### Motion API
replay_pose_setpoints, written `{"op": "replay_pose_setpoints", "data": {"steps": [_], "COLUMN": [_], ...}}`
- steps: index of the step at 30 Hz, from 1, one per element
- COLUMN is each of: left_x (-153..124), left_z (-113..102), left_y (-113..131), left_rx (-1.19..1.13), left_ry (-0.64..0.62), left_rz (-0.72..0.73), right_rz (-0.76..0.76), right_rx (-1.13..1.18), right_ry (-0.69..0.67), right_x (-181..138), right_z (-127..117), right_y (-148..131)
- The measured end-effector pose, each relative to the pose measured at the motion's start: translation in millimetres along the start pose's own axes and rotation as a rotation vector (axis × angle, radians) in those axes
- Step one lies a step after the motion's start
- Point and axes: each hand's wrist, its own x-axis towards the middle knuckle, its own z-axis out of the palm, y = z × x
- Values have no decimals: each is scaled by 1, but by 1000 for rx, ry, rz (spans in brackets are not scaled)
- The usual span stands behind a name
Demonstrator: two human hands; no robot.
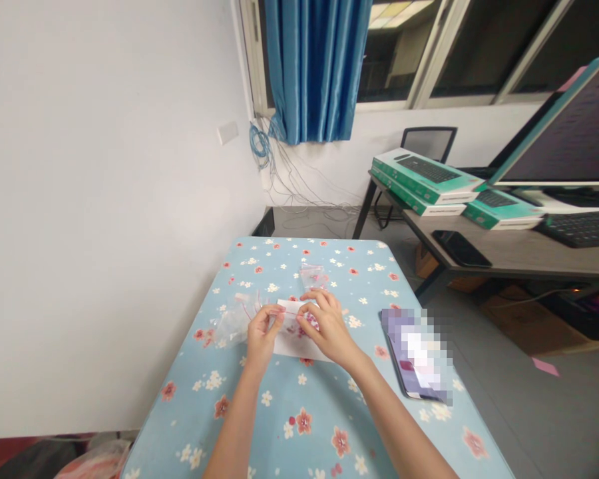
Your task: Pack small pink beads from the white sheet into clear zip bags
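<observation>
A thin reddish cord (290, 313) runs between my two hands. My left hand (263, 331) pinches it with thumb and forefinger, and loose strands rise just left of the fingers. On the other side, my right hand (330, 327) has thumb and forefinger closed at the cord's other end; anything tiny in that pinch is too small to make out. Beneath both hands lies a white sheet of paper (299, 351), carrying several small dark-pink pieces that look like beads (293, 328). The right hand partly covers them.
A crumpled clear plastic bag (232, 324) lies left of the paper, and a small zip bag (312, 274) behind it. A tablet-like device (404, 362), partly pixelated, rests near the right edge of the flowered tablecloth (279, 412). Keyboard boxes (429, 176) sit on the neighbouring desk.
</observation>
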Motion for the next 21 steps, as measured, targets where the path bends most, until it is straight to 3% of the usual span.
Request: {"op": "replay_pose_setpoints", "data": {"steps": [21], "left_x": [-2], "left_z": [-1], "left_y": [1], "left_rx": [86], "left_ry": [-89], "left_rz": [90], "right_rz": [-29], "right_rx": [16], "right_ry": [35], "right_x": [-1], "right_z": [-2], "right_y": [-5]}}
